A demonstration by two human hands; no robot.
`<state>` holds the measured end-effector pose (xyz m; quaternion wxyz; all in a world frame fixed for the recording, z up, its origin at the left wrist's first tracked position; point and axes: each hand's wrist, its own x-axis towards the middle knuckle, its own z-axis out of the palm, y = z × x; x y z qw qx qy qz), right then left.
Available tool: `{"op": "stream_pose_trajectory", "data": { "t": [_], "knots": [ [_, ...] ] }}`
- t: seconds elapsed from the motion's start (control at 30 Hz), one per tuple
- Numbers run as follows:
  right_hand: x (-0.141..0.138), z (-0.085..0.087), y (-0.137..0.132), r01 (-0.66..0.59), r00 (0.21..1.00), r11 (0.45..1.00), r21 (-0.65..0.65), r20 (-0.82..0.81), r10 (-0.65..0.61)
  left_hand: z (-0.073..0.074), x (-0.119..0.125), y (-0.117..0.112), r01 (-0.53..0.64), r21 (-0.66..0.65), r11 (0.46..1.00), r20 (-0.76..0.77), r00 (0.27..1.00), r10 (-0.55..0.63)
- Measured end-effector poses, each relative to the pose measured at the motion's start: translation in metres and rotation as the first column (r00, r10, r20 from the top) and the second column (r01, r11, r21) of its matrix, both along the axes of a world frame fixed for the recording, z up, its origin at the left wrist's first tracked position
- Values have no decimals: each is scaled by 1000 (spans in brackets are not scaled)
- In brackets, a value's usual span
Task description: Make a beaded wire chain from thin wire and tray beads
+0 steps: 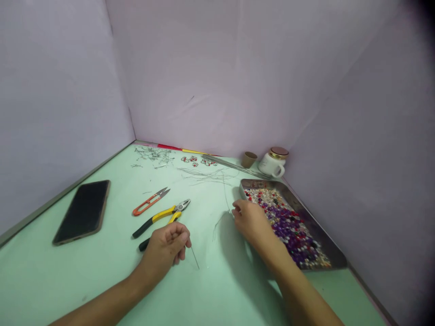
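I watch remotely: wire (195, 258) just right of the pliers (163, 215), pinched in the left hand (168, 244), the right hand (249, 219) farther right seemingly pinching a strand (226, 194), a wire-handling step, I judge, next calling for steady grips.

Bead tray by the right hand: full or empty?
Partly filled: mixed beads, many purple, spread over much of the metal tray, while bare metal shows along its right side. Bead depth: cannot tell.
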<state>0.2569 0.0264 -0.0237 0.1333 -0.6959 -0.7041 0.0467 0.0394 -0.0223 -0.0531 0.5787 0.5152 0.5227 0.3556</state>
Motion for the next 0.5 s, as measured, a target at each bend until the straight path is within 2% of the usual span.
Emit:
{"op": "stream_pose_trajectory", "data": {
  "t": [0.13,0.33,0.43,0.5],
  "knots": [
    [-16,-16,-5,95,979,994,-56,187,-83,2,2,0,21,1,1000,-2,1000,-21],
    [-22,-22,-5,126,961,989,-83,256,-101,4,3,0,15,-15,1000,19,1000,-15],
    [-24,-19,-8,107,956,994,-27,276,-95,4,3,0,5,-19,1000,30,1000,-4],
    [-28,-14,-12,63,970,997,44,234,-72,5,3,0,-1,-26,1000,36,999,2]
  ]
}}
